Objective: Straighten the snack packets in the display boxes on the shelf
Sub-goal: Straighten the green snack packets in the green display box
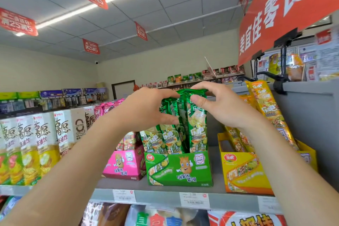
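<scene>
Several tall green snack packets (183, 130) stand upright in a green display box (178, 169) on the top shelf. My left hand (146, 110) grips their upper left side, fingers over the tops and thumb lower down. My right hand (218, 104) pinches the top right corner of the front packet, thumb on its face. A pink display box (123, 167) with pink packets stands to the left. A yellow display box (244, 172) to the right holds yellow packets (266, 108) that lean back against a grey panel.
Upright chip boxes (29, 145) fill the shelf's left part. The grey shelf edge (161, 197) carries price tags. Large snack bags (165, 216) sit on the shelf below. A red banner (286, 9) on black clamps hangs overhead at the right.
</scene>
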{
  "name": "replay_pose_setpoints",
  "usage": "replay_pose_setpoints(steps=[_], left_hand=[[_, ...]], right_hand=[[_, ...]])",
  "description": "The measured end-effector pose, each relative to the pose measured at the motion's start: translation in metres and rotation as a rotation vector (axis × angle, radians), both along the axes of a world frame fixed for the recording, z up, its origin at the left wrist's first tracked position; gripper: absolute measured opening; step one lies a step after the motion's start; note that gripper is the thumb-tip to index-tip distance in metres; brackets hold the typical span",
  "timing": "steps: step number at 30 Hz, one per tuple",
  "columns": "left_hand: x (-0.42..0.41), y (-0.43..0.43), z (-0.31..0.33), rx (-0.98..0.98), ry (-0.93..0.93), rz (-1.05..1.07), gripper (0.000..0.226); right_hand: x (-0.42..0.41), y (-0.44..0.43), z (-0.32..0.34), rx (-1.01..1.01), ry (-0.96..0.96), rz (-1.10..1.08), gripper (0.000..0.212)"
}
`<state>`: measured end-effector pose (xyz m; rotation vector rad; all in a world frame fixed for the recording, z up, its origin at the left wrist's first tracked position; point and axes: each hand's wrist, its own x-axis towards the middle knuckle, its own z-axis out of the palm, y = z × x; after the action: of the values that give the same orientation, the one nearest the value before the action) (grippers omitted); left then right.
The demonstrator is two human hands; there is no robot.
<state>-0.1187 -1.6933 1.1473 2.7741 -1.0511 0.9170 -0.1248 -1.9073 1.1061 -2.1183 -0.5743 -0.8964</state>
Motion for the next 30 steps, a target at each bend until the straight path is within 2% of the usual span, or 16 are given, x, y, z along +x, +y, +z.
replay_pose_setpoints(steps=[3,6,8,11,14,20,22,26,30], left_hand=[[-0.002,0.008,-0.002,-0.032,0.031,-0.077,0.071],[-0.004,0.009,-0.009,-0.005,-0.175,-0.094,0.064],[-0.004,0.01,-0.01,-0.001,-0.237,-0.069,0.067],[-0.001,0.006,-0.004,0.01,-0.098,0.006,0.075],[0.001,0.001,0.007,0.004,-0.018,0.062,0.072],[-0.001,0.001,0.013,-0.08,0.078,-0.154,0.042],[-0.003,0.004,0.014,-0.213,0.065,-0.257,0.041],[-0.016,0.005,0.011,-0.645,0.009,-0.601,0.057],[-0.03,0.002,0.01,-1.084,-0.108,-0.836,0.044]], right_hand=[[-0.007,0.001,0.002,-0.019,-0.003,0.035,0.023],[-0.008,0.008,-0.001,-0.035,-0.076,-0.026,0.025],[-0.007,0.011,-0.003,-0.037,-0.124,-0.089,0.027],[-0.006,0.015,-0.005,-0.081,-0.215,-0.182,0.03],[-0.009,0.018,-0.004,-0.172,-0.233,-0.244,0.031],[-0.011,0.021,-0.002,-0.253,-0.221,-0.248,0.032],[-0.01,0.022,-0.002,-0.258,-0.225,-0.241,0.032],[-0.005,0.019,-0.005,-0.236,-0.241,-0.231,0.035],[-0.004,0.021,-0.013,-0.159,-0.276,-0.176,0.051]])
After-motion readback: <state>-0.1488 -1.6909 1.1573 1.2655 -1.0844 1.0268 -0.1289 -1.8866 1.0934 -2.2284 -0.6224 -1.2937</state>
